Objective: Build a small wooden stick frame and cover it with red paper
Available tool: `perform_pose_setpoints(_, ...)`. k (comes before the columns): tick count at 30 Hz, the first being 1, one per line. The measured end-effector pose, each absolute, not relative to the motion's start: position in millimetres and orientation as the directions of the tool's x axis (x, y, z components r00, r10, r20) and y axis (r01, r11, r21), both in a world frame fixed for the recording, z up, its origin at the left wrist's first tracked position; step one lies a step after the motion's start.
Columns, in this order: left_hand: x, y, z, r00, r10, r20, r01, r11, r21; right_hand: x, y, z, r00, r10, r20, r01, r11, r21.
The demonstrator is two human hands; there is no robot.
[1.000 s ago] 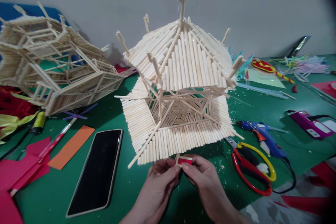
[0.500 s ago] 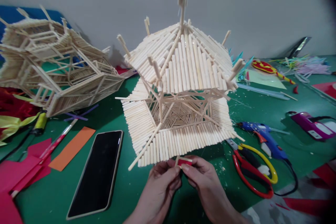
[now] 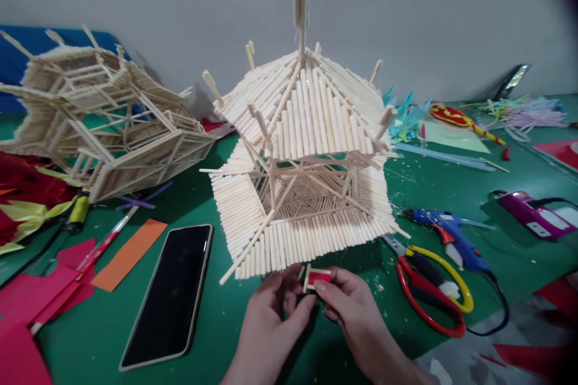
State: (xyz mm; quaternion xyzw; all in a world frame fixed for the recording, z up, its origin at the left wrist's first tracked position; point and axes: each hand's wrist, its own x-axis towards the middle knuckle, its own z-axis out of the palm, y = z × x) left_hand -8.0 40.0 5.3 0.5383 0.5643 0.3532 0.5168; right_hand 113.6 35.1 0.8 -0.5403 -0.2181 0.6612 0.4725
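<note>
My right hand point(image 3: 350, 301) pinches a small red piece of paper edged with short wooden sticks point(image 3: 318, 278), thumb on top of it. Just left of that piece is my left hand point(image 3: 273, 316), its thumb and curled fingers apart. A short stick point(image 3: 301, 272) shows by the left fingertips; whether they touch it, I cannot tell. Right behind both hands stands a pavilion model point(image 3: 316, 114) made of wooden sticks, with a pointed roof, an open middle and a flared lower skirt.
A second stick model point(image 3: 108, 126) lies tilted at the left. Near me are a phone point(image 3: 169, 295), an orange paper strip point(image 3: 130, 254) and red paper point(image 3: 36, 298). Scissors point(image 3: 433, 289), a blue glue gun point(image 3: 451, 234) and a purple device point(image 3: 533, 212) lie rightward on the green table point(image 3: 487, 277).
The left thumb and fingers have come off the small red piece and spread apart. My right hand keeps hold of it. The view has shifted slightly.
</note>
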Motion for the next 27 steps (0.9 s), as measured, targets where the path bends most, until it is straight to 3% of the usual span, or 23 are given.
perform_pose_setpoints(1,-11,37,3,0.093,0.995,-0.039,0.385,0.0,0.923,115,35,2,0.026,0.861,-0.508,-0.385,-0.46,-0.8)
perform_pose_setpoints(3,-16,33,-3,0.211,0.935,0.284,0.58,-0.354,0.734,116,35,4,0.014,0.864,-0.503,-0.381,-0.46,-0.802)
perform_pose_setpoints(5,-19,30,-9,0.333,0.822,0.462,0.675,-0.55,0.492,117,34,7,0.001,0.871,-0.492,-0.376,-0.456,-0.807)
perform_pose_setpoints(7,-20,30,-12,0.429,0.728,0.535,0.688,-0.647,0.329,119,33,11,-0.022,0.88,-0.474,-0.364,-0.448,-0.816)
perform_pose_setpoints(10,-18,33,-13,0.453,0.659,0.601,0.642,-0.708,0.293,124,31,18,-0.067,0.906,-0.419,-0.32,-0.417,-0.851)
perform_pose_setpoints(12,-15,35,-8,0.378,0.698,0.608,0.595,-0.686,0.419,128,30,23,-0.096,0.935,-0.34,-0.272,-0.354,-0.895)
perform_pose_setpoints(14,-10,36,1,0.262,0.835,0.483,0.509,-0.545,0.666,133,28,26,-0.121,0.958,-0.259,-0.202,-0.28,-0.939)
perform_pose_setpoints(16,-5,36,10,0.156,0.974,0.165,0.361,-0.212,0.908,137,26,25,-0.111,0.966,-0.233,-0.119,-0.245,-0.962)
perform_pose_setpoints(17,-3,37,14,0.14,0.99,-0.01,0.245,-0.025,0.969,138,25,23,-0.083,0.968,-0.235,-0.084,-0.242,-0.967)
perform_pose_setpoints(19,1,37,18,0.136,0.949,-0.285,0.012,0.286,0.958,140,23,17,-0.002,0.971,-0.237,-0.038,-0.237,-0.971)
perform_pose_setpoints(21,4,37,18,0.167,0.881,-0.442,-0.184,0.469,0.864,141,23,13,0.068,0.972,-0.225,-0.021,-0.224,-0.974)
perform_pose_setpoints(24,6,36,15,0.241,0.812,-0.532,-0.368,0.583,0.724,140,26,11,0.078,0.975,-0.21,0.022,-0.212,-0.977)
perform_pose_setpoints(27,6,35,13,0.299,0.785,-0.542,-0.421,0.619,0.664,137,31,14,0.003,0.976,-0.217,0.082,-0.217,-0.973)
